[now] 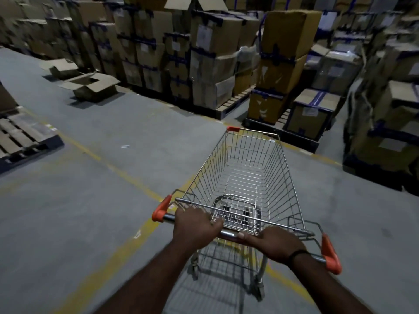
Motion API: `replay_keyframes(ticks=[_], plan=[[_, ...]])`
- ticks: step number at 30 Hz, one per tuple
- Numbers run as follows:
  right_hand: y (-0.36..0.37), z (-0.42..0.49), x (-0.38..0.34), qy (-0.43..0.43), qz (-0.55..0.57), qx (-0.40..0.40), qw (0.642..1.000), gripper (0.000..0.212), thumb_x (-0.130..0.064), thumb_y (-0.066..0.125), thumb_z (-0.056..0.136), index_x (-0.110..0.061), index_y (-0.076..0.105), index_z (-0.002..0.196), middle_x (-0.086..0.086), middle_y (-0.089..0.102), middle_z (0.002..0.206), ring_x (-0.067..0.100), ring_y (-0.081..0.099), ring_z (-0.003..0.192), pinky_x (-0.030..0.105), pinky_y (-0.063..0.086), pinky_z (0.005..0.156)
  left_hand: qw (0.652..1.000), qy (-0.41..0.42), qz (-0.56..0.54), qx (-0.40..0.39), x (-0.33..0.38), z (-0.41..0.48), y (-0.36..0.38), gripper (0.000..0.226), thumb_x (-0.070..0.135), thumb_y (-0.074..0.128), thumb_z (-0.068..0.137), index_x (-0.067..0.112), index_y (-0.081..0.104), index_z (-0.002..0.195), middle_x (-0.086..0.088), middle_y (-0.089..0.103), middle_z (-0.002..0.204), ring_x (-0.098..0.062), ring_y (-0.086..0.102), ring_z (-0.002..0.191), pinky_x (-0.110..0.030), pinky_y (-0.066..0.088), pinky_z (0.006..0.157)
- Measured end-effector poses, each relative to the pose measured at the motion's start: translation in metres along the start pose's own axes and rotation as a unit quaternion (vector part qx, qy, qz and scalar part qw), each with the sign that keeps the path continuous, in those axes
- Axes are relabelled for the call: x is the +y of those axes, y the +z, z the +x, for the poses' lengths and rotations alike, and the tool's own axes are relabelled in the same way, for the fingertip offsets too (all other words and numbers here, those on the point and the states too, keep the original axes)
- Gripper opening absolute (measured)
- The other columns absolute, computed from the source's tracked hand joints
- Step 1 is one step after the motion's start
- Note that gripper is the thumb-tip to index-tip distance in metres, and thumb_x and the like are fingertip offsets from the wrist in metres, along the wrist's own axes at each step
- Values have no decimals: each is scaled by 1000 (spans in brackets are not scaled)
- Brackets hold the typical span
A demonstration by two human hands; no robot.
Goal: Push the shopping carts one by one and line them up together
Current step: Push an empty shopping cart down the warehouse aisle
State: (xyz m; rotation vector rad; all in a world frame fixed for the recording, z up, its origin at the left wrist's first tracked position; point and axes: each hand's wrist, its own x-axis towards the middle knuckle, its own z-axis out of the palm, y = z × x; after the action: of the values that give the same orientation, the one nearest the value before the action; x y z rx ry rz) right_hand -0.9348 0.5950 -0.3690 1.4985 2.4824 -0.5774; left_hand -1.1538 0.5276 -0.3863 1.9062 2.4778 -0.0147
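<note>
Grey concrete floor (90, 200) painted with worn yellow lines (127, 175) runs through a dim warehouse aisle. Nearest the camera, the left hand (195, 225) and the right hand (276, 243) each curl over the chrome handle bar (227, 234) of a silver wire shopping cart (244, 168), set apart along the bar between its orange plastic end caps (161, 209). A black band (298, 253) circles the right wrist.

The cart stands straight ahead of the person with its nose pointing away, and its basket looks empty. It should therefore be light and roll easily, and the rigid frame likely passes every push straight through. The bar seems the right hold, with hands spread so either side can steer. With little weight it may swing or run on quickly.

Farther off, a wooden pallet (20, 137) lies to the left and an open brown cardboard box (90, 86) sits on the floor. Stacked taped cardboard cartons (215, 64) on pallets wall the far side. No other cart is in sight.
</note>
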Motion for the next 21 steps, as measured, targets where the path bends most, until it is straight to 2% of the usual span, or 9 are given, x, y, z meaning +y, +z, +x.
replay_keyframes(ticks=[2, 6, 13, 16, 18, 20, 21], plan=[[-8, 24, -8, 7, -1, -10, 1000, 95, -106, 15, 58, -16, 46, 48, -1, 49, 54, 16, 52, 58, 32, 44, 64, 1000, 13, 18, -17, -12, 26, -2, 81, 73, 18, 91, 14, 72, 90, -6, 70, 92, -28, 63, 93, -40, 38, 87], [-20, 70, -22, 16, 2, -6, 1000, 95, -106, 14, 57, -17, 45, 47, -1, 48, 54, 16, 49, 54, 31, 40, 59, 999, 38, 33, -14, -35, 72, -4, 77, 71, 22, 93, 12, 72, 86, -5, 69, 85, -27, 64, 86, -37, 35, 76], [-51, 161, -37, 21, 11, 11, 1000, 92, -104, 20, 60, -16, 45, 48, -1, 49, 55, 17, 52, 58, 31, 38, 56, 998, 54, 36, -15, -68, 169, -6, 75, 71, 24, 93, 14, 70, 79, -5, 69, 81, -26, 65, 84, -35, 36, 73], [-65, 208, -41, 19, 5, 23, 1000, 99, -107, 16, 56, -16, 56, 55, 0, 59, 64, 18, 60, 67, 32, 48, 65, 997, 64, 44, -14, -80, 218, -7, 77, 73, 22, 93, 14, 69, 77, -4, 66, 78, -26, 65, 82, -34, 34, 71], [-75, 239, -43, 15, 3, 28, 1000, 108, -108, 11, 54, -16, 66, 66, 3, 67, 76, 20, 64, 76, 34, 54, 76, 996, 70, 47, -13, -89, 250, -9, 77, 73, 21, 94, 14, 69, 78, -5, 69, 80, -26, 66, 83, -34, 35, 70], [-84, 268, -47, 10, -2, 29, 1000, 116, -109, 5, 51, -17, 72, 77, 5, 70, 86, 23, 65, 84, 37, 55, 82, 996, 73, 50, -7, -99, 282, -11, 78, 73, 21, 94, 13, 69, 79, -6, 69, 81, -26, 66, 83, -33, 35, 70], [-90, 283, -49, 10, -2, 28, 1000, 117, -109, 4, 49, -17, 71, 75, 4, 69, 85, 23, 65, 84, 37, 55, 83, 996, 74, 53, -9, -104, 298, -11, 79, 73, 21, 94, 13, 69, 78, -6, 68, 78, -25, 65, 80, -33, 36, 69]])
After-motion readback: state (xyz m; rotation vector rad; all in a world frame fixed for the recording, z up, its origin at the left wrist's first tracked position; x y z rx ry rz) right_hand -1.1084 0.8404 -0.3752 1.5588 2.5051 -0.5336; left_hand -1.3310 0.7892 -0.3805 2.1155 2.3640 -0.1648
